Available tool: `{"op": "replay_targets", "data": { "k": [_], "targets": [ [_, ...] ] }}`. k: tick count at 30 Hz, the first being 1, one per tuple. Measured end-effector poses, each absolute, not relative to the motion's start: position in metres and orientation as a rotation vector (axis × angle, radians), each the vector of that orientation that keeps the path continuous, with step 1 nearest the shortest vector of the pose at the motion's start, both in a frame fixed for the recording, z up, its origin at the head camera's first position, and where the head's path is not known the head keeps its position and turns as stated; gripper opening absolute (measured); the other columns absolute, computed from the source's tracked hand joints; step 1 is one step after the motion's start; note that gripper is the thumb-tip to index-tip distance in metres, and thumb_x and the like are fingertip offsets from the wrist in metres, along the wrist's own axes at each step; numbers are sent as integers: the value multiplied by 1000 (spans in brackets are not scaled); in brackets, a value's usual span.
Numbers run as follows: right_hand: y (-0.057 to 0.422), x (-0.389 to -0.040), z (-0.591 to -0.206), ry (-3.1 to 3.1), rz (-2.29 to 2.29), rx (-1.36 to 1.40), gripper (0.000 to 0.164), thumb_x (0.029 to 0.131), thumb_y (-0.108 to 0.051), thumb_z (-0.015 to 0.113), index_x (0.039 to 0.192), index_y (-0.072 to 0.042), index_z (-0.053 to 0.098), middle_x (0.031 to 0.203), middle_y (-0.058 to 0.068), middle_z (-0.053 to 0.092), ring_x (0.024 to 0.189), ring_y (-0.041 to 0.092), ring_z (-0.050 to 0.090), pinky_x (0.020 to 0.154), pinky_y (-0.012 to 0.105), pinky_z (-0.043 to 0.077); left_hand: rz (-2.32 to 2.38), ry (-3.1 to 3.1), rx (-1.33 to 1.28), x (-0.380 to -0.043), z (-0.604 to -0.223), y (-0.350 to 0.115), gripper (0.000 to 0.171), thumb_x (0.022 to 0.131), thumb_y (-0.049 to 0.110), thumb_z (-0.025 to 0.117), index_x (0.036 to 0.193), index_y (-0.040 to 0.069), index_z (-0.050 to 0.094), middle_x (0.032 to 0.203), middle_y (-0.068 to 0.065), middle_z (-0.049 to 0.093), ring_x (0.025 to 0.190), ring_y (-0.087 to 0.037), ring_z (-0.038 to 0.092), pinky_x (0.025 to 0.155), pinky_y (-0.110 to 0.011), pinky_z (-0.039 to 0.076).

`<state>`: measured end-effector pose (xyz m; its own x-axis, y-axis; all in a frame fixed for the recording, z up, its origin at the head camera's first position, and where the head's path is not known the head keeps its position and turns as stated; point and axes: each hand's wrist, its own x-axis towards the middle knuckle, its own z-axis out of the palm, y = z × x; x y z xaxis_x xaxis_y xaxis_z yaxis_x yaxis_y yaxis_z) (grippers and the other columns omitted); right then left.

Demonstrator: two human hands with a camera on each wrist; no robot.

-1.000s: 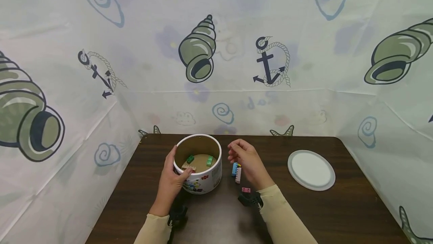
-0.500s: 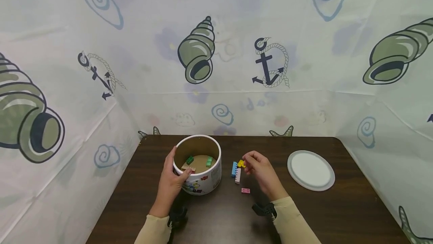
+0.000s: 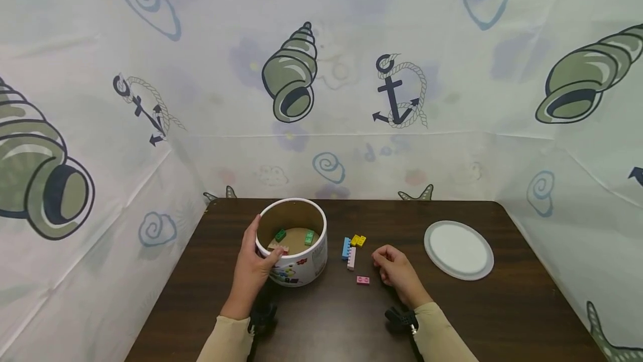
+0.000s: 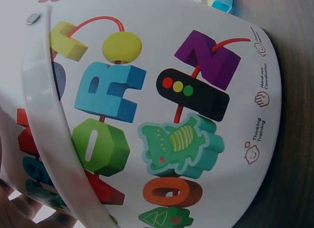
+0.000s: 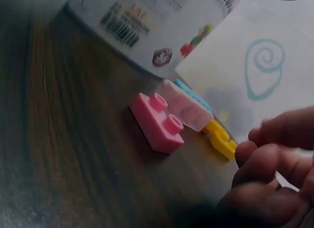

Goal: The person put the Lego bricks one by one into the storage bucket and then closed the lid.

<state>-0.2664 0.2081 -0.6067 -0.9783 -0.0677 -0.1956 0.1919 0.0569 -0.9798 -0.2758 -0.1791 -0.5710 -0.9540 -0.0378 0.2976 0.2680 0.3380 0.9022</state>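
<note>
A white round tub with printed pictures stands on the left half of the table. My left hand grips its near-left side, thumb over the rim. Inside lie a dark green brick, a lighter green brick and a pale pink brick. To the right of the tub, a blue brick, a light pink brick and yellow bricks lie close together. A darker pink brick lies nearer me. My right hand, fingers loosely curled and holding nothing, is just right of these bricks.
A white oval plate-like lid lies farther right on the dark wooden table. A patterned white cloth rises behind and at both sides. Across the tub's side runs a white handle.
My right hand has drawn back from beside the tub, past the bricks, to the right and towards me, uncovering the yellow bricks. The left hand keeps its hold on the tub.
</note>
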Motion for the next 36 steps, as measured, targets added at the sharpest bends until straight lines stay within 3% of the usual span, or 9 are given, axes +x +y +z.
{"op": "replay_targets", "data": {
  "k": [7,14,30,36],
  "targets": [
    [209,-271,-615,2170,-2007,38,34,108,-31,70,121,0,65,100,12,63,66,16,54,54,25,47,-1650,-2348,-206,-276,-570,-180,103,93,18,87,175,24,24,178,-15,27,154,-44,41,119,-65,41],
    [211,-270,-617,2263,-1838,-95,30,102,-32,78,117,-8,69,98,9,66,69,17,58,56,27,50,-1662,-2336,-217,-276,-570,-180,103,93,19,87,175,26,25,178,-12,28,154,-44,41,120,-64,40],
    [214,-273,-617,2348,-1621,-253,38,88,-35,93,118,-17,79,111,10,68,65,16,54,53,27,48,-1641,-2351,-229,-277,-570,-178,104,93,26,88,175,24,23,178,-14,28,154,-43,41,118,-62,42],
    [212,-272,-617,2364,-1581,-327,33,89,-26,92,118,-15,80,109,10,66,64,15,52,50,26,46,-1632,-2352,-219,-276,-571,-179,104,93,22,87,175,24,24,177,-14,29,154,-42,42,118,-56,42]
  ]
}}
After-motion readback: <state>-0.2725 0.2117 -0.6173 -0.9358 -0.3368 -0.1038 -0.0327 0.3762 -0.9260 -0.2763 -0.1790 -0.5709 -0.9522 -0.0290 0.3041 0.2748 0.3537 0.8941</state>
